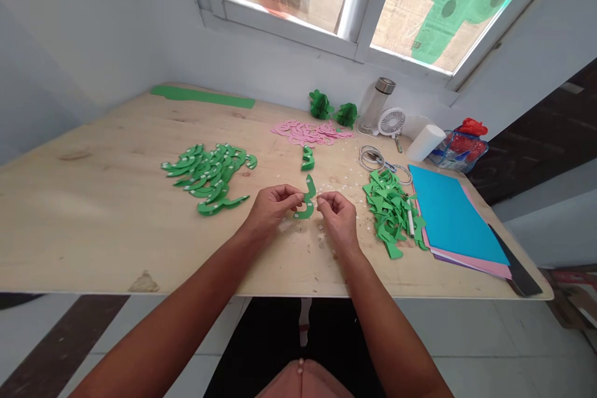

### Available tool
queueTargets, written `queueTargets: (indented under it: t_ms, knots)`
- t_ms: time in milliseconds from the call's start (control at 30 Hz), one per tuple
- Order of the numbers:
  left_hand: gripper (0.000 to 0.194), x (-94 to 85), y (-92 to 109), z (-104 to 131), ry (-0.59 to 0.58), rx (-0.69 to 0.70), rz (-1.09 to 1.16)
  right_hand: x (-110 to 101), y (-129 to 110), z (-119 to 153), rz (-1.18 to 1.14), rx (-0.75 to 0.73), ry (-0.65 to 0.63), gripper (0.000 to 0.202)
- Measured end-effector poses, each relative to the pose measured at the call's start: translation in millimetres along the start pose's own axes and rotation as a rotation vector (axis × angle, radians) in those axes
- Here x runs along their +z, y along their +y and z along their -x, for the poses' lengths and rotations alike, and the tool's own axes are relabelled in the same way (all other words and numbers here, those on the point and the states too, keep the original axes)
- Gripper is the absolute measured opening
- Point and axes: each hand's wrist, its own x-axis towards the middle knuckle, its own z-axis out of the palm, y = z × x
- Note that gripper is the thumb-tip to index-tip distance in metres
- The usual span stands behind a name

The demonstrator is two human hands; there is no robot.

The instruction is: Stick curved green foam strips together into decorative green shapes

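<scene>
A curvy green paper cutout (306, 210) with small white tape pieces on it is held above the table in front of me. My left hand (277, 204) pinches its left edge between thumb and fingers. Just off the cutout's right edge is my right hand (339, 214), its thumb and fingertips pressed together; whatever is between them is too small to make out. A similar green cutout (308, 160) lies just beyond. To the left spreads a pile of green cutouts (209, 171), many bearing white tape bits.
Green scraps (389, 208) with a white pen (410, 224) lie right, beside blue sheets (454, 214). Tape rolls (372, 158), pink cutouts (308, 132), green paper shapes (320, 104), a bottle (374, 106), a small fan (391, 121) and a white roll (426, 143) stand farther back.
</scene>
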Motion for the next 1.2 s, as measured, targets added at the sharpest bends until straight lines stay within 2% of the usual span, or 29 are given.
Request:
queueTargets:
  t_ms: [167, 500, 700, 1200]
  knots:
    - [0.016, -0.7, 1, 0, -0.094, -0.064, 0.174, 1, 1, 0, -0.063, 0.004, -0.056, 0.015]
    - [0.017, -3.1, 6, 2, -0.173, -0.17, 0.332, 1, -7, 5, -0.135, -0.001, -0.124, 0.016]
    - [0.019, -3.5, 9, 3, -0.192, -0.203, 0.357, 0, -5, 5, -0.073, -0.032, -0.156, 0.019]
    - [0.02, -4.5, 9, 4, -0.218, -0.24, 0.354, -2, -10, 8, 0.02, -0.118, -0.145, 0.013]
